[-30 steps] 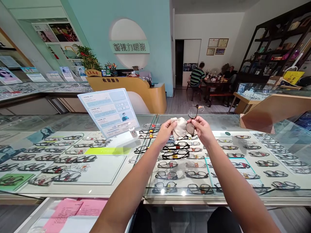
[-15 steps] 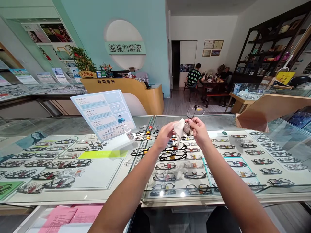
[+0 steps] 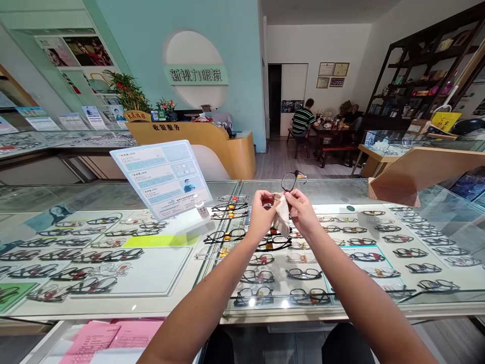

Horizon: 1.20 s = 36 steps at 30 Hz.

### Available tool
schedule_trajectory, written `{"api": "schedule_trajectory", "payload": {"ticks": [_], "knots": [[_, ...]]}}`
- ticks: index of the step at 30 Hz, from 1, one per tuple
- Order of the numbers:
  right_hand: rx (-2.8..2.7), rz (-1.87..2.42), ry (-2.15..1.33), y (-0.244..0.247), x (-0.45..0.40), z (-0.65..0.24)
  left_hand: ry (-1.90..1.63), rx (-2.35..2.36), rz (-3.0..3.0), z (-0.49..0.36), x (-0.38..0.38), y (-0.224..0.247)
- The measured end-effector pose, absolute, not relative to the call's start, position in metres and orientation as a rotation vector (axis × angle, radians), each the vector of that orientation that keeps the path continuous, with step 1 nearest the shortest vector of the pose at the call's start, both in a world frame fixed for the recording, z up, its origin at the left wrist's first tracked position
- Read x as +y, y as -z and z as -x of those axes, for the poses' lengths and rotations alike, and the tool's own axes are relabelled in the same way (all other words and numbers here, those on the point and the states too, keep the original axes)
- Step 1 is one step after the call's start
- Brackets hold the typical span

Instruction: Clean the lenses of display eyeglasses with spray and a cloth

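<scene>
Over the glass counter my two hands meet around a pair of eyeglasses with a dark, thin frame. One lens stands up above my right hand, whose fingers grip the frame. My left hand pinches a pale cleaning cloth, which hangs down between both hands and covers the lower part of the glasses. Below them, black eyeglasses lie on the counter top, partly hidden by my left forearm. A small white spray bottle stands to the left of my hands.
A tilted printed board stands on the counter at left, and a wooden panel at right. Rows of eyeglasses fill the display case. An open drawer with pink papers is below left. People sit at a far table.
Both hands have drawn closer together. The eyeglasses have shifted slightly left and down, and the cloth now hangs lower against them.
</scene>
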State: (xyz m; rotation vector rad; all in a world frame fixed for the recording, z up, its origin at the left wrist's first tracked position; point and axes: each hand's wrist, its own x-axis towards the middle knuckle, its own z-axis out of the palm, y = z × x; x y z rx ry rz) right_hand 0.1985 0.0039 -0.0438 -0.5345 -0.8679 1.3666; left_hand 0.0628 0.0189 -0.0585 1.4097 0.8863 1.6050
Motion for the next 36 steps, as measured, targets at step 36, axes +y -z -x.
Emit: {"api": "schedule_trajectory", "payload": {"ticks": [36], "knots": [[-0.849,0.552,-1.419,0.040,0.003,-0.203,-1.202,0.675,-1.169,-0.070,0.003,0.047]]}}
